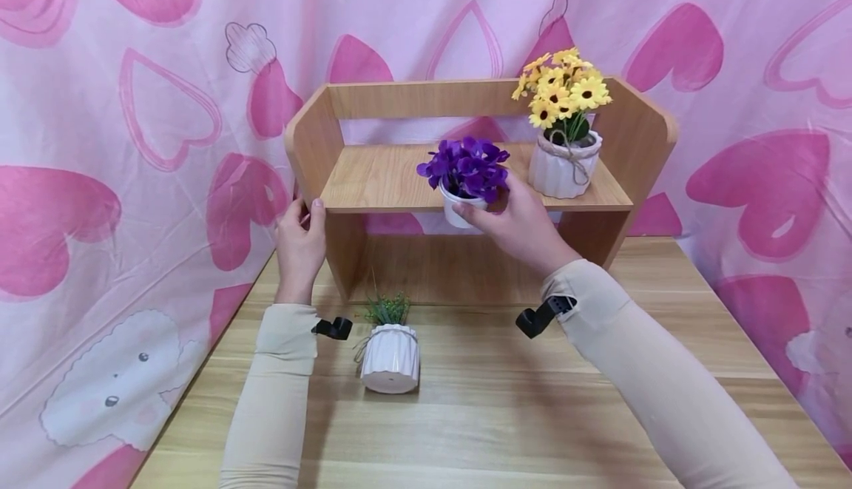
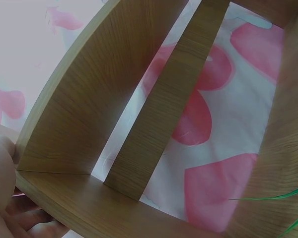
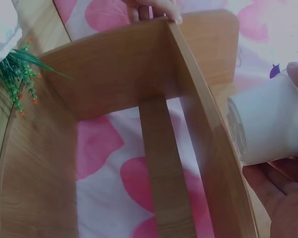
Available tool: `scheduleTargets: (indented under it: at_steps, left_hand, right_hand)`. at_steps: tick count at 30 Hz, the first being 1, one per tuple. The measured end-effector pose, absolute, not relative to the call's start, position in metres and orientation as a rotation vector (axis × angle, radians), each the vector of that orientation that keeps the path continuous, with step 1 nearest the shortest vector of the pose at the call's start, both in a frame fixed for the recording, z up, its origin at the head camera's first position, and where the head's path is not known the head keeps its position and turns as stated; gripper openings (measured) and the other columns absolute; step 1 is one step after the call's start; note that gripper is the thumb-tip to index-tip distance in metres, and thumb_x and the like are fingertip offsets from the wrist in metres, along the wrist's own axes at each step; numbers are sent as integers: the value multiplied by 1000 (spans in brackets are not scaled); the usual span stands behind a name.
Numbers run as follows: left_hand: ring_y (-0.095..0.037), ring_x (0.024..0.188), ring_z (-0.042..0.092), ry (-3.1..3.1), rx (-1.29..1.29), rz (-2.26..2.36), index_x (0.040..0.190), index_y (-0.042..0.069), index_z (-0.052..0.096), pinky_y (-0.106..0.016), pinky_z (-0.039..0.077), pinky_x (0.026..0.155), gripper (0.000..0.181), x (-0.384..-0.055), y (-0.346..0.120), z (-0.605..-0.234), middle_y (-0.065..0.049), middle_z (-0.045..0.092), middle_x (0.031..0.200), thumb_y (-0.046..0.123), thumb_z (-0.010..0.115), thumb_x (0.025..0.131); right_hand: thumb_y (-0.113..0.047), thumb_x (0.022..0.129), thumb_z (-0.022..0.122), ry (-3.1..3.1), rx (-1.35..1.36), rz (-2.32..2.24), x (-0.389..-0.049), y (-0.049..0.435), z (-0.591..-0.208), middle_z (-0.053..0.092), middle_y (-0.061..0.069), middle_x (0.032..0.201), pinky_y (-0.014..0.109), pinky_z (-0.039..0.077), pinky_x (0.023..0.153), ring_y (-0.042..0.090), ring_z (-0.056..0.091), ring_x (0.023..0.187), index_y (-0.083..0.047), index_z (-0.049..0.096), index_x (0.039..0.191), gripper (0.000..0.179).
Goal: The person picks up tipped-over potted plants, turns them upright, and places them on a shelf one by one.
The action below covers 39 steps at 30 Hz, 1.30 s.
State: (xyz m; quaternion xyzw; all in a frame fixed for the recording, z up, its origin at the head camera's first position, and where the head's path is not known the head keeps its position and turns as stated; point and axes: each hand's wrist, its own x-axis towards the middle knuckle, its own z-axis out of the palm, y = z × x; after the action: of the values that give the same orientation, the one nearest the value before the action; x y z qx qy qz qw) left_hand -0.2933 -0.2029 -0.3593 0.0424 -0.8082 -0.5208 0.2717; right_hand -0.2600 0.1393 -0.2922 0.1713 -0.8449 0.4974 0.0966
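My right hand [image 1: 522, 226] grips a small white pot [image 3: 270, 121] of purple flowers [image 1: 467, 167] at the front edge of the upper shelf of a wooden desktop shelf [image 1: 379, 178]. In the right wrist view the pot's base is beside that shelf board. My left hand [image 1: 301, 241] holds the shelf's left side panel near its front edge, with thumb in front and fingers behind. In the left wrist view the fingers [image 2: 37, 223] wrap the outside of the panel.
A white ribbed pot [image 1: 566, 167] with yellow flowers [image 1: 562, 89] stands on the upper shelf's right end. Another white pot [image 1: 391, 359] with a green plant [image 1: 389, 310] lies tipped on the wooden table [image 1: 479, 415]. Behind hangs a pink heart-patterned curtain [image 1: 166, 200].
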Motion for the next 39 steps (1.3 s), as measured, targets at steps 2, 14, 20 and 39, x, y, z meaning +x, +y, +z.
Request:
scheduleTargets:
  at_steps: [2,14,20,39]
  left_hand:
    - [-36,139,65,-2157,95,-1394,155,6,58,-51,53,118,58,-294,-203,-360,-21,62,155,44,54,111]
    - [-38,136,67,-2131,64,-1374,151,2,61,-51,55,116,55,-296,-203,-363,-25,64,150,39,56,111]
    - [-37,136,67,-2131,67,-1381,151,2,61,-51,54,116,56,-296,-203,-363,-24,64,151,40,56,111]
    - [-37,138,66,-2137,80,-1391,152,3,61,-50,54,117,57,-294,-203,-361,-24,64,151,42,56,111]
  right_hand:
    - [-47,97,80,-2520,489,1469,-264,140,-291,60,8,158,51,53,118,26,61,137,-17,49,159,76]
    - [-50,96,80,-2544,421,1505,-282,140,-284,63,9,153,48,56,113,27,63,126,-16,51,157,76]
    - [-52,95,80,-2537,376,1487,-293,141,-284,63,9,155,48,53,118,26,63,132,-17,51,157,77]
    - [-53,95,80,-2549,304,1392,-312,137,-282,61,16,157,49,46,125,30,60,142,-10,53,155,78]
